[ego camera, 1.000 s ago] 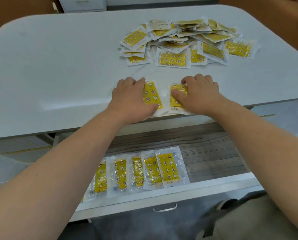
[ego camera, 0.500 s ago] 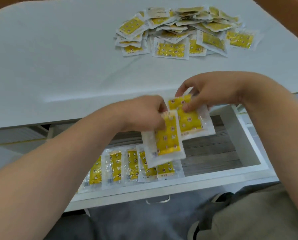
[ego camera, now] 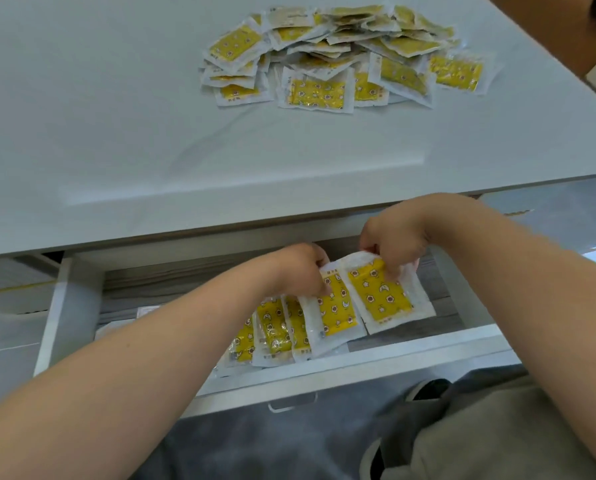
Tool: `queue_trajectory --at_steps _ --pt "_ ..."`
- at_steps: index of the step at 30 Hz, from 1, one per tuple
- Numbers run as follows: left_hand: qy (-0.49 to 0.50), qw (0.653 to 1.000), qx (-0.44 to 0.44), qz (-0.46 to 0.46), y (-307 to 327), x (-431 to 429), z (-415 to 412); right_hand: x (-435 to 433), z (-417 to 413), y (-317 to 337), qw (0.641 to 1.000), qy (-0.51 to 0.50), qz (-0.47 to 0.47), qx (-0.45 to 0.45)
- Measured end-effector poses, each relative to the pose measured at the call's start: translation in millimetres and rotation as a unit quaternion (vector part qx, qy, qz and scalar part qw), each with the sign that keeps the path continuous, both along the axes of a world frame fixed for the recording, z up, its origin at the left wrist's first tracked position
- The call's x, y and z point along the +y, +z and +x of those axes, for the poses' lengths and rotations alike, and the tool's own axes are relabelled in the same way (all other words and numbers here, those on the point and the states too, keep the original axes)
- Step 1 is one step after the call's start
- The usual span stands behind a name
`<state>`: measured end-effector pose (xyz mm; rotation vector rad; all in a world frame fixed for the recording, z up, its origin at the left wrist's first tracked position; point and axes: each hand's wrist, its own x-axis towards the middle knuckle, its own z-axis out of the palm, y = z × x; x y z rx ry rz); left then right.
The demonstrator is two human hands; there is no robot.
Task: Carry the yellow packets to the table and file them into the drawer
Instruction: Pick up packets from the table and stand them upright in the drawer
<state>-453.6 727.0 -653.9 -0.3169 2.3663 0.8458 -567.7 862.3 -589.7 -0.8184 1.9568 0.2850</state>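
Your left hand [ego camera: 300,271] and right hand [ego camera: 393,240] are pinching two yellow packets [ego camera: 379,296] by their far ends, one each, so they sit right of the row [ego camera: 272,330] in the drawer [ego camera: 376,358].

packet pile [ego camera: 341,53] on table [ego camera: 116,116], drawer [ego camera: 71,306] below
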Motion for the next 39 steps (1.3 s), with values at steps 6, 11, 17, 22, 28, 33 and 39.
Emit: queue_trajectory --at_steps 6,11,17,22,28,33,39 --pt "-0.076 0.991 0.071 -0.088 -26 11 4 7 2 -22 0.992 -0.084 -0.017 -0.091" --pt "-0.12 0.965 0.126 -0.197 -37 11 7 5 8 -44 0.986 -0.115 0.005 -0.123" --pt "-0.077 0.978 0.123 -0.149 -36 4 9 1 14 -66 0.988 -0.111 0.01 -0.104" --pt "-0.088 0.98 0.11 -0.144 -33 -1 13 2 30 -61 0.998 -0.014 0.033 0.05" --pt "-0.136 0.965 0.109 -0.199 -12 6 23 -4 51 -45 0.967 0.112 0.1 0.204" --pt "-0.14 0.964 0.066 -0.215 46 12 16 -19 49 19 0.991 0.039 0.034 0.122" --pt "-0.017 0.976 0.173 -0.131 116 -15 4 -8 11 76 0.984 -0.064 -0.15 0.074"
